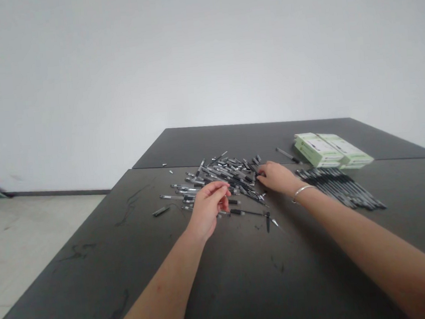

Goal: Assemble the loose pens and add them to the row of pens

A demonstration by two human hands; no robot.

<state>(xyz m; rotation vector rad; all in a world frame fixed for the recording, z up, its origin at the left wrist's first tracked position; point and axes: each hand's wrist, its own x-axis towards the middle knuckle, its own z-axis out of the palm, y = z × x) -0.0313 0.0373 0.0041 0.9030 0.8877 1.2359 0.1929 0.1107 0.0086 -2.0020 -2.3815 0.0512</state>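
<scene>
A loose heap of clear and black pen parts [221,171] lies mid-table, barrels, caps and small tips mixed together. Over the near side of this heap is my left hand [211,202], its fingers curled and thumb pressed to them; what they hold, if anything, is too small to make out. My right hand [276,176], with a bracelet [302,191] at the wrist, reaches to the heap's right edge. Its fingertips are together at some dark small parts, and the piece between them is hidden. A pen piece with a black grip [236,211] lies just right of my left hand.
To the right, a row of assembled pens [341,187] lies side by side, with two green-and-white boxes [326,149] behind it. A single pen [287,155] lies left of the boxes. A loose cap [161,211] sits left of the heap. The dark table [106,270] bears black smudges.
</scene>
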